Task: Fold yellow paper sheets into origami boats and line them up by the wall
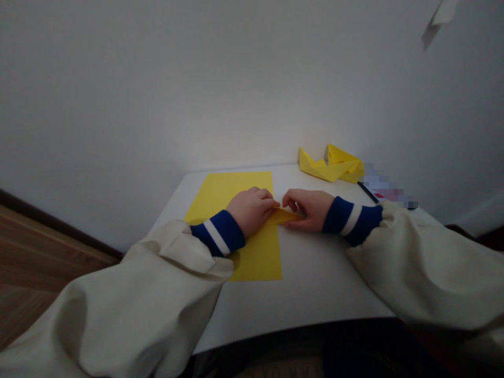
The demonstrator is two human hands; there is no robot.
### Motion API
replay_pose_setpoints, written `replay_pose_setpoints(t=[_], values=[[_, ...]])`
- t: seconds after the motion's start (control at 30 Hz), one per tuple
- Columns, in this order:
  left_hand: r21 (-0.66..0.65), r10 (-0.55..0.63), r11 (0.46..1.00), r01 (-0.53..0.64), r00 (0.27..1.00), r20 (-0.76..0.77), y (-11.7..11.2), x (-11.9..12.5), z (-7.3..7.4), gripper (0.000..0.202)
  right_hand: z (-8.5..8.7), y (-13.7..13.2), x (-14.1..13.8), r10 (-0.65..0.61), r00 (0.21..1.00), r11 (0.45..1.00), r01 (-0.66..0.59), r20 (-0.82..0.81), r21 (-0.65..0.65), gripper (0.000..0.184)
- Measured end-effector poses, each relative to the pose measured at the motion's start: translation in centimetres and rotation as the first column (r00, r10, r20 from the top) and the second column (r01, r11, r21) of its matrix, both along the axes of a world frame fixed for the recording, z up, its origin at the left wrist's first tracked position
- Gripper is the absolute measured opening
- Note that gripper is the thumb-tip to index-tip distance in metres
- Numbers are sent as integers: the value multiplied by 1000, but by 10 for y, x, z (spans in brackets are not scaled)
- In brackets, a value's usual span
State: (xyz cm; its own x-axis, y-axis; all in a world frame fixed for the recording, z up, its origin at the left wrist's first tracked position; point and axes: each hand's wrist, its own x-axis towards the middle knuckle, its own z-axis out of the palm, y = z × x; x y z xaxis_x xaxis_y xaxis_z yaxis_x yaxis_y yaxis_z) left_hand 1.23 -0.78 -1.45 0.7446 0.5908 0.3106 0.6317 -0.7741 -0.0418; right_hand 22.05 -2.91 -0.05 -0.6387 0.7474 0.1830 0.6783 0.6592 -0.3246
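Observation:
Between my two hands is a small folded piece of yellow paper (284, 215), held a little over the table. My left hand (252, 209) closes over its left end, fingers pressed together. At its right end, my right hand (311, 208) grips the paper between the thumb and curled fingers. Under my left hand and forearm lies a flat yellow sheet (258, 262) on the white table. My palms and the left part of the folded paper are hidden.
Folded yellow paper boats (331, 167) stand at the back right of the white table (315, 283), against the wall. Beside them lies a partly blurred flat item (384, 189) with a dark edge. A wooden surface (35, 283) is at the lower left.

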Motion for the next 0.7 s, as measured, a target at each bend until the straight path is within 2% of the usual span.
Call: replay_pose_setpoints(t=[0.07, 0.13, 0.23, 0.33, 0.43, 0.5, 0.6, 0.7], values=[[-19, 19, 1000, -19, 1000, 5, 1, 0, -1, 23, 0, 1, 1, 8, 999, 999, -7, -33, 39, 45], [-37, 39, 999, -39, 999, 13, 3, -1, -1, 23, -1, 2, 2, 87, 992, 986, -74, -88, 147, 43], [-40, 52, 998, -51, 998, 25, 5, -1, -1, 22, -3, 5, 2, 246, 963, 915, -195, -105, 352, 38], [-38, 52, 998, -51, 998, 25, 7, -2, -1, 21, -3, 6, 2, 262, 965, 865, -237, 5, 443, 28], [-44, 56, 998, -55, 998, 22, 6, -2, 1, 23, -1, 5, 1, 211, 968, 862, -249, 136, 442, 18], [-42, 61, 997, -60, 998, 21, 4, -1, 2, 23, 0, 5, 1, 169, 968, 877, -234, 185, 420, 24], [-40, 55, 998, -53, 998, 40, 1, 2, 4, 21, 0, 5, 1, 115, 968, 909, -193, 221, 371, 28], [-66, -9, 998, 12, 998, 56, 0, 5, 4, 29, -1, 5, 0, 88, 973, 937, -153, 211, 315, 28]])
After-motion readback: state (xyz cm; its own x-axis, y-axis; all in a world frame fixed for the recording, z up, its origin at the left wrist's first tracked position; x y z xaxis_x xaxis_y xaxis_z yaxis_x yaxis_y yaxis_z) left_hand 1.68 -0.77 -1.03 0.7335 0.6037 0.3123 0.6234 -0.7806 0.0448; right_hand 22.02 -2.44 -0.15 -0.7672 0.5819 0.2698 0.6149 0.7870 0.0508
